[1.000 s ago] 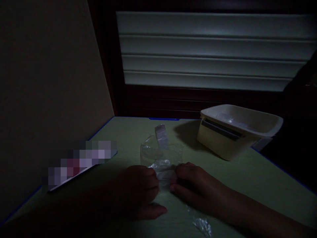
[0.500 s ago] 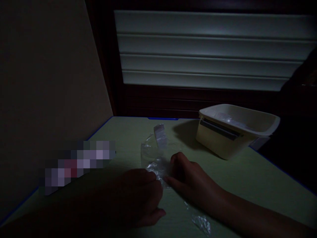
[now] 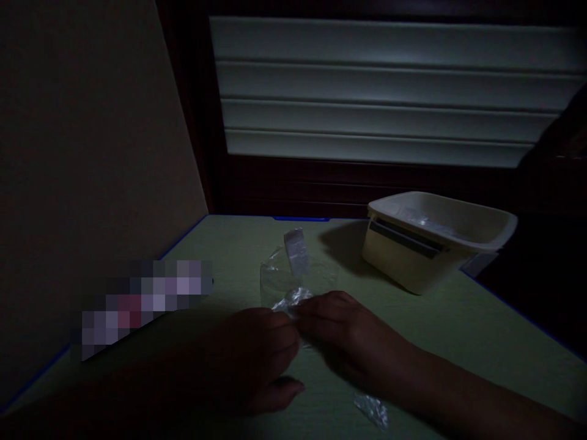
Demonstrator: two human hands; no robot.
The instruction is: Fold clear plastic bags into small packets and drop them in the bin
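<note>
A clear plastic bag [image 3: 277, 280] lies on the table in front of my hands, with a pale strip [image 3: 296, 252] standing out at its far side. My left hand [image 3: 270, 354] has its fingers curled at the bag's near edge, thumb pointing right. Beside it, my right hand [image 3: 343, 324] presses its fingers together on the crumpled part of the bag, fingertips touching or almost touching the left hand. The underside of both hands is hidden and the light is dim. A small crumpled piece of clear plastic [image 3: 372, 410] rests below my right forearm.
On the light green table [image 3: 233, 244], a cream bin [image 3: 403, 263] stands at the back right, tilted in view, with clear plastic inside. A blurred-out flat object [image 3: 151, 305] lies at the left by the wall. A slatted panel [image 3: 367, 91] is behind the table.
My right hand has moved left and its fingers have come down together onto the crumpled plastic, close to my left hand. My left hand has barely moved.
</note>
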